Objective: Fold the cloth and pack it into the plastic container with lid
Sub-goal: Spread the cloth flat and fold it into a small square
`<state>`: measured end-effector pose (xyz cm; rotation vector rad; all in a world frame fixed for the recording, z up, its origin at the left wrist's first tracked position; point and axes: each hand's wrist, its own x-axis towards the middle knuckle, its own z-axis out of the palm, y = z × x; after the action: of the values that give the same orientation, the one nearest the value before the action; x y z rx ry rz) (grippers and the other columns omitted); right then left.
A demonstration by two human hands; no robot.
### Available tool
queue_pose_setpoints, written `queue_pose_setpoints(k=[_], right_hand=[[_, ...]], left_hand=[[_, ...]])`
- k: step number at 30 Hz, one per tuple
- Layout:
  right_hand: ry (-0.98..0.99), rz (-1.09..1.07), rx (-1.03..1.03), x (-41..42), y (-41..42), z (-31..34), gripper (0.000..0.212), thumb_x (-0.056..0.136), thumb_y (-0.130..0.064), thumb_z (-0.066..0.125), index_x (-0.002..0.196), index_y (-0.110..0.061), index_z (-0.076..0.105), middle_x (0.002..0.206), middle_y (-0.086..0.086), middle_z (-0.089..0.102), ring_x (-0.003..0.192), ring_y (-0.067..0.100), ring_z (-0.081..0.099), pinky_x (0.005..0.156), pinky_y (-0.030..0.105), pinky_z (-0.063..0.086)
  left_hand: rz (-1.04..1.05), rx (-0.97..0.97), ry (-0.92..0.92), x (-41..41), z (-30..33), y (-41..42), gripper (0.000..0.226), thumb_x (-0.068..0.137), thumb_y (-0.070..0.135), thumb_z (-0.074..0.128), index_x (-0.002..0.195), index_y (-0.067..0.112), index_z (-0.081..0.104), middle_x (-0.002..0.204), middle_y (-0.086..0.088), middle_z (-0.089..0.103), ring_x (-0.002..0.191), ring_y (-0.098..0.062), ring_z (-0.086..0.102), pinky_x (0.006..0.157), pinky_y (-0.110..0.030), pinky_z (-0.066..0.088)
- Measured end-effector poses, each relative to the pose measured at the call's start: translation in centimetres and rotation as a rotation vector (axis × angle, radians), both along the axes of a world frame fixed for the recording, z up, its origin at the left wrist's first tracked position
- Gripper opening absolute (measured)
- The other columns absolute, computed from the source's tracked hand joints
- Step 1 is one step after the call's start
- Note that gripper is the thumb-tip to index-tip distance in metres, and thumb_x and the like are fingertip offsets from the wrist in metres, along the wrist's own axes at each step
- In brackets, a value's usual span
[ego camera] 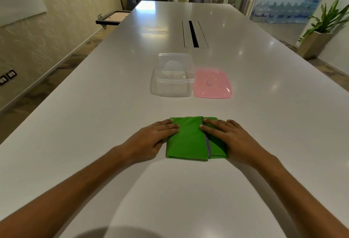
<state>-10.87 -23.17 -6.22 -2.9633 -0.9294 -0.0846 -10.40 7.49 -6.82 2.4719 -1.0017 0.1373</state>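
Pressing flat with released fingers, left hand and right hand rest on folded green cloth; container beyond.

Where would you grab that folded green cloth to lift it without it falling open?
Probably pinch the green cloth along its left folded edge, coming in from the left, where the left hand rests. The layers join there, while the grey-trimmed loose edge lies on top nearer the right hand. A grip over both sides would keep it flat.

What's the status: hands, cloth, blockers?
Left hand and right hand flat on folded green cloth. Container open, pink lid beside it. Path clear.
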Motion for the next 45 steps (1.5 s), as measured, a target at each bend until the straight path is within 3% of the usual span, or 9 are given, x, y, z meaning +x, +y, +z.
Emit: queue_pose_setpoints(k=[9,14,17,19,25,31,40,43,45], right_hand=[[0.021,0.11,0.015,0.7,0.1,0.3,0.066,0.083,-0.036,0.061,0.143,-0.042,0.033,0.152,-0.011,0.036,0.133,0.023,0.043,0.104,0.043,0.037],[0.262,0.102,0.413,0.6,0.2,0.9,0.045,0.09,-0.011,0.051,0.133,-0.023,0.052,0.145,0.0,0.045,0.134,0.024,0.041,0.11,0.044,0.032],[0.418,0.102,0.732,0.3,0.7,1.9,0.041,0.091,0.013,0.042,0.122,-0.006,0.061,0.128,0.018,0.06,0.119,0.022,0.055,0.104,0.028,0.04],[0.571,0.051,0.899,0.0,0.9,2.8,0.043,0.092,0.006,0.039,0.112,-0.016,0.069,0.114,0.008,0.068,0.108,0.013,0.06,0.094,0.018,0.043],[0.841,-0.259,1.327,0.6,0.9,2.7,0.039,0.084,0.002,0.039,0.086,-0.01,0.076,0.089,-0.001,0.074,0.087,0.017,0.066,0.086,0.036,0.051],[1.105,-0.535,1.502,0.2,1.8,2.7,0.029,0.079,-0.016,0.045,0.099,-0.007,0.063,0.087,0.007,0.076,0.075,0.023,0.071,0.068,0.034,0.054],[1.243,-0.805,1.446,-1.8,3.1,2.7,0.044,0.08,-0.021,0.04,0.054,-0.006,0.072,0.059,0.011,0.067,0.049,0.024,0.066,0.047,0.023,0.051],[1.152,-0.869,1.32,-2.5,3.0,3.0,0.039,0.083,-0.025,0.041,0.084,-0.001,0.072,0.082,0.016,0.069,0.072,0.031,0.065,0.07,0.034,0.05],[0.915,-0.876,1.112,-3.0,2.8,3.1,0.037,0.087,-0.031,0.044,0.096,-0.004,0.068,0.086,0.014,0.068,0.075,0.029,0.061,0.073,0.036,0.047]], left_hand=[[-0.021,0.016,0.04,0.4,-0.7,-0.1,0.041,0.097,0.014,0.045,0.137,0.016,0.048,0.145,0.003,0.047,0.141,-0.015,0.029,0.115,-0.026,0.024],[-0.003,-0.198,0.27,0.5,-0.6,-0.4,0.038,0.098,0.01,0.041,0.133,0.021,0.052,0.141,0.004,0.051,0.136,-0.009,0.037,0.113,-0.03,0.031],[0.032,-0.542,0.549,-0.2,0.2,-0.9,0.037,0.097,0.003,0.039,0.121,0.021,0.061,0.124,-0.001,0.063,0.118,-0.019,0.057,0.102,-0.039,0.045],[0.084,-0.689,0.644,-0.6,0.8,-1.5,0.041,0.095,0.0,0.037,0.114,0.022,0.065,0.115,-0.002,0.068,0.111,-0.022,0.061,0.097,-0.04,0.047],[0.301,-0.922,0.757,-0.9,2.9,-2.7,0.037,0.096,0.006,0.041,0.094,0.027,0.072,0.09,0.003,0.073,0.086,-0.016,0.067,0.074,-0.022,0.055],[0.508,-0.864,1.069,-2.0,4.1,-2.9,0.036,0.098,0.043,0.039,0.106,0.018,0.064,0.09,-0.004,0.069,0.075,-0.022,0.071,0.057,-0.032,0.057],[0.573,-0.597,1.093,-2.6,2.8,-2.3,0.033,0.087,0.034,0.063,0.092,0.001,0.067,0.066,-0.016,0.065,0.051,-0.025,0.063,0.054,-0.04,0.059],[0.607,-0.272,0.894,-2.2,3.1,-1.9,0.051,0.08,0.052,0.062,0.068,0.002,0.068,0.051,-0.01,0.066,0.043,-0.023,0.062,0.044,-0.03,0.052],[0.644,0.063,0.513,-2.1,3.1,-1.7,0.06,0.079,0.066,0.051,0.052,0.013,0.059,0.048,-0.003,0.061,0.045,-0.018,0.059,0.044,-0.025,0.042]])
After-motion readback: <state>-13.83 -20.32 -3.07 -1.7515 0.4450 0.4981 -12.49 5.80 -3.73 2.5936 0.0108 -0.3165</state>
